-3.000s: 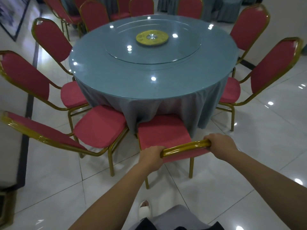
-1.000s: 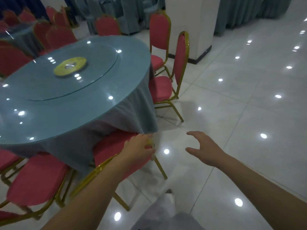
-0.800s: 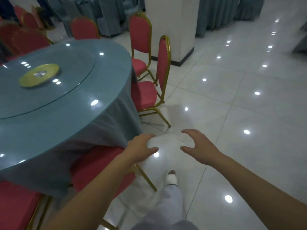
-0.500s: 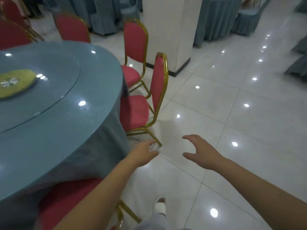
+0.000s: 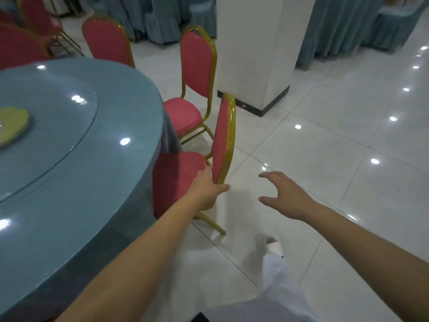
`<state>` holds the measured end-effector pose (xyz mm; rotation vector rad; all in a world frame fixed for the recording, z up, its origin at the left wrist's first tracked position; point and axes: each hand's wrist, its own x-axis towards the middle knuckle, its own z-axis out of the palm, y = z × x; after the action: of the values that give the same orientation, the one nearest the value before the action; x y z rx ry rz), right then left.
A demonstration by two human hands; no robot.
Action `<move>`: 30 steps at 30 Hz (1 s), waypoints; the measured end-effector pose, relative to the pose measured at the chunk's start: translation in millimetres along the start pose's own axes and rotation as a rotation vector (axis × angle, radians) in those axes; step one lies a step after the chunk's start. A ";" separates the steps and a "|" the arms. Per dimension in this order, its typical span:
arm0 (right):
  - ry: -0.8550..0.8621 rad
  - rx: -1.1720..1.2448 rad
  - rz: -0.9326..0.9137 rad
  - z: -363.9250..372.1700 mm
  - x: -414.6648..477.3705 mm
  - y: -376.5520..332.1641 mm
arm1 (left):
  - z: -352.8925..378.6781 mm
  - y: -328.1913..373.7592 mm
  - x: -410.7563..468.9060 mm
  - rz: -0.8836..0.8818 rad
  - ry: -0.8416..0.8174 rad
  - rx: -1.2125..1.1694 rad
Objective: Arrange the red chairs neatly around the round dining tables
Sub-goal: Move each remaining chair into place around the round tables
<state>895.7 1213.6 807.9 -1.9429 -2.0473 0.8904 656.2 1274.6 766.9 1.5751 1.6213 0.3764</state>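
Observation:
A red chair (image 5: 222, 135) with a gold frame stands at the right edge of the round table (image 5: 69, 170), its seat partly under the blue-grey cloth and its back seen edge-on. My left hand (image 5: 206, 189) holds the near lower edge of that backrest, fingers on the red padding and thumb on the outer side of the gold frame. My right hand (image 5: 285, 194) hovers open with spread fingers over the floor, right of the chair and apart from it. A second red chair (image 5: 197, 66) stands just beyond, facing the table.
More red chairs (image 5: 106, 40) ring the table's far side. A yellow disc (image 5: 11, 126) lies on the glass turntable. A white pillar (image 5: 255, 54) rises behind the chairs. Blue-draped tables (image 5: 336, 26) line the back. Glossy tiled floor (image 5: 325, 147) spreads to the right; my white shoe (image 5: 274, 247) is below.
I let go of the earlier chair and walked right around the table. My left hand has reached the following chair's backrest and taken hold; my right hand stays open.

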 end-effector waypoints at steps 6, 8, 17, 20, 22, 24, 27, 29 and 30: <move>-0.129 -0.044 -0.179 -50.8 150.0 38.6 | 26.3 63.6 119.1 -0.171 0.218 -0.145; -0.183 -0.079 -0.240 -69.6 190.7 45.1 | 31.3 79.7 145.3 -0.236 0.261 -0.134; -0.190 -0.248 -0.437 -117.6 346.1 40.3 | 41.9 87.6 183.5 -0.484 0.402 -0.055; -0.214 -0.356 -0.499 -107.7 363.7 31.6 | 40.4 74.7 149.5 -0.468 0.396 -0.129; -0.251 -0.406 -0.540 -95.0 362.2 25.9 | 46.2 66.4 116.4 -0.476 0.388 -0.125; -0.304 -0.450 -0.562 -82.0 348.3 19.1 | 57.2 59.0 78.7 -0.487 0.366 -0.099; -0.358 -0.521 -0.650 -66.4 307.4 18.6 | 75.2 52.7 21.7 -0.495 0.347 -0.065; -0.414 -0.538 -0.686 -64.2 271.0 30.9 | 89.1 54.1 -12.3 -0.508 0.317 -0.044; -0.443 -0.549 -0.691 -65.1 254.1 41.1 | 98.1 56.3 -26.6 -0.509 0.299 -0.031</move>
<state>931.5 1474.1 770.7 -1.0629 -3.1839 0.6603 761.9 1227.7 755.7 1.0617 2.1591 0.3683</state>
